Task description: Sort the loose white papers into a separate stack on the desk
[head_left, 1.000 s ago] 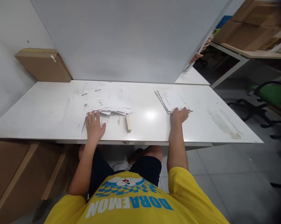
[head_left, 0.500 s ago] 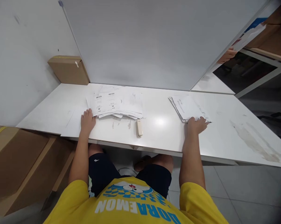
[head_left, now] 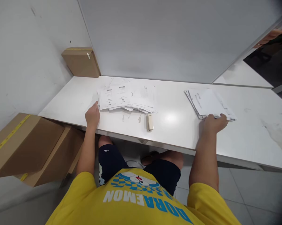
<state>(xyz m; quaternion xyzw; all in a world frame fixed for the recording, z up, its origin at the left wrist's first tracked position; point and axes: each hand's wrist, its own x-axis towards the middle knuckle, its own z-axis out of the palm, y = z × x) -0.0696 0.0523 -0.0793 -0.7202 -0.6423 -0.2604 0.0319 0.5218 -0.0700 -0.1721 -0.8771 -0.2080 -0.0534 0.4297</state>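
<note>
My left hand (head_left: 92,116) is closed, with a thin white sheet of paper (head_left: 92,101) pinched at its fingertips beside a fanned stack of printed papers (head_left: 118,97). Barcodes and small print mark the top sheets of that stack. Farther right, my right hand (head_left: 215,123) has its fingers curled over the near edge of a second paper stack (head_left: 207,103), which lies slightly askew on the table. Between the two stacks, close to the fanned one, rests a small cream-coloured stapler (head_left: 150,122).
The white table (head_left: 171,134) runs along a grey partition (head_left: 155,40). A cardboard box (head_left: 81,64) stands in the back left corner. Larger cardboard boxes (head_left: 35,147) sit below at the left. Another person's hand (head_left: 269,38) shows beyond the partition at upper right.
The view has swung left, so everything sits farther right. My left hand has gone from lying with fingers spread to a closed pinch on the sheet. My right hand stays at its stack.
</note>
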